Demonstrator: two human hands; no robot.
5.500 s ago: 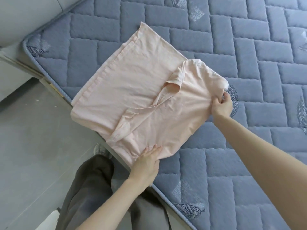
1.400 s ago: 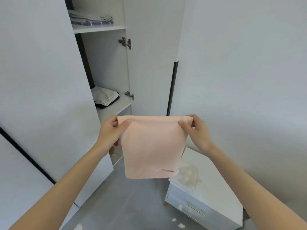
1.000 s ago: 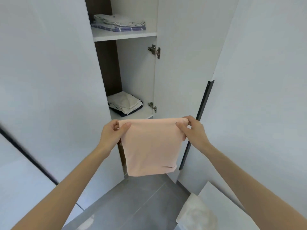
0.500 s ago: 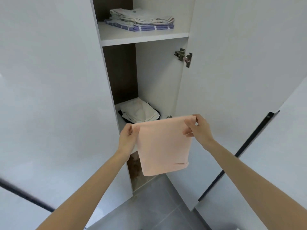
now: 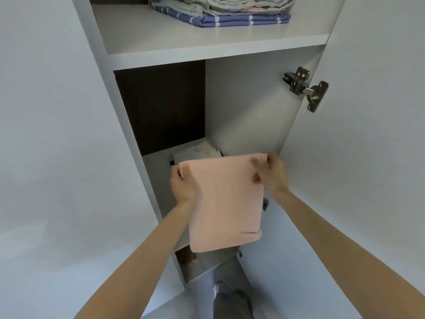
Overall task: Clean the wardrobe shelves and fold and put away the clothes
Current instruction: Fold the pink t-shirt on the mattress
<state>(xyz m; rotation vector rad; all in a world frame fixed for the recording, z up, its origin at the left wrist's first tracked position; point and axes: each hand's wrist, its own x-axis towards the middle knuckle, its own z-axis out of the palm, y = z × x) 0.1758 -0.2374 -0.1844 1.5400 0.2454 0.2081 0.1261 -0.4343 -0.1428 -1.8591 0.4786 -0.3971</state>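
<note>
- Folded pale-pink cloth garment [image 5: 226,203] hangs as a soft, flat rectangle in front of the white wardrobe's lower shelf [image 5: 156,173].
- Left hand [image 5: 184,187] and right hand [image 5: 272,176] each pinch a top corner, fingers curled on the edge.
- Pale folded clothes [image 5: 197,151] lie on that shelf over something dark, mostly hidden by the garment.
- White upper shelf [image 5: 207,54] carries a blue-striped and grey folded stack [image 5: 220,17], cut off at the top.
- Steel hinge [image 5: 305,88] sits on the open door [image 5: 368,146].
- Both hands are blurred.

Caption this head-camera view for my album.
Left hand and right hand hold a folded pink shirt before the lower shelf.
</note>
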